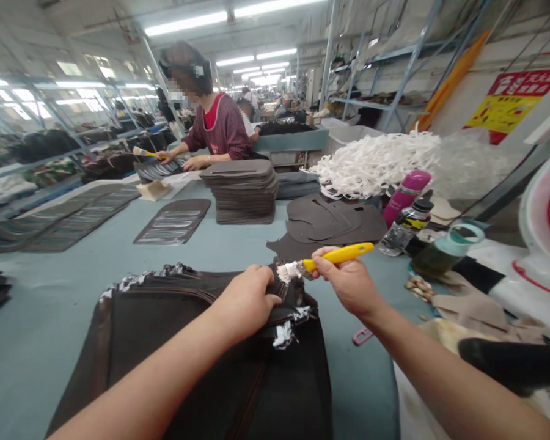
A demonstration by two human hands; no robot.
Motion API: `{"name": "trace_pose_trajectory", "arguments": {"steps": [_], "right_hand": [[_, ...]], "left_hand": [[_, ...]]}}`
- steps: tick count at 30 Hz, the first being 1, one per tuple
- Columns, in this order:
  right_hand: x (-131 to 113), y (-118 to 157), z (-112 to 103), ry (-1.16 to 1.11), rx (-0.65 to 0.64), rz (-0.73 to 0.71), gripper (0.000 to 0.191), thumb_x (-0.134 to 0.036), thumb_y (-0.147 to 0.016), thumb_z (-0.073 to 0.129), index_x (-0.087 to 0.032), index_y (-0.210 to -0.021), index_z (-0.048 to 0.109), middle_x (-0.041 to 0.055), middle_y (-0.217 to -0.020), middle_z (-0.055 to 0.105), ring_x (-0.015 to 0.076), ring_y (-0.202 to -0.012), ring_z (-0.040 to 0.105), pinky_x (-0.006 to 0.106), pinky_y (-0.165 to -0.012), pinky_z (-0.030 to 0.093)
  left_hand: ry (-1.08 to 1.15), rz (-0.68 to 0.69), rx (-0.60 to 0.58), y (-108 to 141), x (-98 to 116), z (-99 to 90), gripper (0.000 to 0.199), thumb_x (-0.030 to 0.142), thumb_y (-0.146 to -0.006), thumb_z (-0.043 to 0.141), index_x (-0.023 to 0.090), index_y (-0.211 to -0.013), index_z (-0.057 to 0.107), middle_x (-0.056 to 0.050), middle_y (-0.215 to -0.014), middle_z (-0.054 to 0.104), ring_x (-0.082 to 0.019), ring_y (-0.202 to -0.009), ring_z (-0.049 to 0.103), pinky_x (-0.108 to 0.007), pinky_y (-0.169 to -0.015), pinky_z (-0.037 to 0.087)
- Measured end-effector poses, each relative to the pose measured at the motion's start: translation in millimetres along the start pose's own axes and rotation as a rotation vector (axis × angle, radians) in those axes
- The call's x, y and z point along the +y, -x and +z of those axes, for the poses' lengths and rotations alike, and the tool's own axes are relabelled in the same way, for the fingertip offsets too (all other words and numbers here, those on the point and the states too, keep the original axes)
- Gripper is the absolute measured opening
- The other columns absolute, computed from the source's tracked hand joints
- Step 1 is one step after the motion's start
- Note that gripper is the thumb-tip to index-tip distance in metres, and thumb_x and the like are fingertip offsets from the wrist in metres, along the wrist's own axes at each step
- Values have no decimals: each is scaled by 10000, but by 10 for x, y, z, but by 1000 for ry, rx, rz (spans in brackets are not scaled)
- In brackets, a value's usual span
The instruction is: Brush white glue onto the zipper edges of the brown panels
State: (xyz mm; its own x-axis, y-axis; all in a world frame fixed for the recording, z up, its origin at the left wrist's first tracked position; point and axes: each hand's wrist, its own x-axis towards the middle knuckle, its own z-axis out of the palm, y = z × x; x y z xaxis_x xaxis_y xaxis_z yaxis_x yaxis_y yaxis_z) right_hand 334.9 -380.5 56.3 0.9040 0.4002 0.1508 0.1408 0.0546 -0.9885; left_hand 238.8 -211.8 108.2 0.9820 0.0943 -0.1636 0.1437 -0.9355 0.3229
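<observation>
A yellow-handled brush (339,253) is pinched in my right hand (348,284), its bristles coated in white and pointing left at the far right corner of a stack of dark brown pieces (165,342). My left hand (250,299) lies on that far edge, fingers curled and bent down at the pieces just left of the bristles; what its fingertips hold is hidden. White smears mark the far edge of the stack and a spot (284,335) below the brush.
Across the blue table (187,253) stands a tall stack of grey panels (245,192). A co-worker (220,125) holds another brush behind it. Cut pieces (334,220), bottles (406,198), a green-lidded jar (444,250) and white strips (380,162) lie right.
</observation>
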Motion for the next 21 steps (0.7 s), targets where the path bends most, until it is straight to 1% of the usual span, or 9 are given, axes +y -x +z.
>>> {"name": "trace_pose_trajectory", "arguments": {"steps": [4, 6, 9, 11, 13, 15, 17, 19, 21], "right_hand": [[-102, -9, -34, 55, 104, -56, 199, -359, -766, 580, -161, -757, 574, -3, -563, 574, 130, -540, 536, 243, -540, 431], [-136, 17, -36, 58, 85, -79, 195, -356, -774, 569, -163, -748, 573, -3, -571, 569, 130, -543, 539, 245, -543, 434], [-128, 35, -5, 117, 0, -90, 191, -343, -775, 556, -163, -718, 577, 3, -593, 568, 136, -550, 544, 257, -554, 437], [-107, 6, 6, 173, 1, -95, 179, -329, -770, 555, -163, -710, 582, 7, -594, 573, 140, -553, 543, 262, -556, 432], [-91, -53, -14, 170, 50, -115, 164, -321, -769, 561, -164, -728, 587, 7, -592, 576, 141, -557, 542, 265, -559, 428], [-75, -125, -56, 84, 100, -137, 159, -324, -770, 576, -166, -763, 591, -7, -571, 561, 137, -550, 536, 265, -559, 425], [-53, -191, -92, -60, 118, -133, 167, -336, -770, 592, -170, -792, 590, -31, -528, 516, 130, -533, 524, 265, -556, 424], [-36, -231, -102, -187, 66, -87, 175, -340, -763, 613, -172, -801, 590, -50, -498, 467, 120, -509, 500, 262, -552, 422], [-51, -233, -92, -248, -71, -33, 175, -338, -757, 627, -169, -794, 595, -47, -516, 466, 110, -509, 481, 257, -550, 415]], "left_hand": [[-69, 1, 41, -37, -42, 62, 338, 367, -742, 584, 174, -1018, 558, -95, -1037, 531, -269, -1000, 494, -377, -859, 393], [-79, -9, 0, -56, -74, 64, 391, 411, -743, 572, 172, -1051, 551, -102, -1065, 543, -297, -1042, 473, -419, -874, 384], [-53, -36, -27, -86, -112, 72, 409, 435, -731, 579, 185, -1053, 545, -92, -1061, 562, -301, -1016, 494, -437, -844, 397], [-35, -32, 32, -94, -123, 90, 364, 422, -716, 605, 194, -996, 560, -76, -1012, 577, -289, -981, 508, -418, -818, 403], [5, -9, 131, -84, -129, 113, 259, 375, -722, 615, 198, -906, 569, -53, -927, 586, -259, -927, 521, -379, -792, 405], [94, 27, 242, -58, -135, 132, 120, 304, -753, 593, 198, -799, 561, -24, -827, 576, -211, -854, 528, -327, -762, 403], [209, 56, 321, -25, -142, 141, 81, 236, -775, 563, 196, -708, 543, -1, -749, 553, -170, -784, 524, -283, -731, 398], [307, 69, 358, 2, -149, 143, 117, 199, -773, 561, 193, -659, 537, 13, -711, 541, -147, -741, 520, -261, -713, 393], [358, 58, 361, 17, -154, 140, 123, 188, -753, 583, 192, -637, 542, 20, -699, 543, -140, -724, 519, -256, -701, 390]]}}
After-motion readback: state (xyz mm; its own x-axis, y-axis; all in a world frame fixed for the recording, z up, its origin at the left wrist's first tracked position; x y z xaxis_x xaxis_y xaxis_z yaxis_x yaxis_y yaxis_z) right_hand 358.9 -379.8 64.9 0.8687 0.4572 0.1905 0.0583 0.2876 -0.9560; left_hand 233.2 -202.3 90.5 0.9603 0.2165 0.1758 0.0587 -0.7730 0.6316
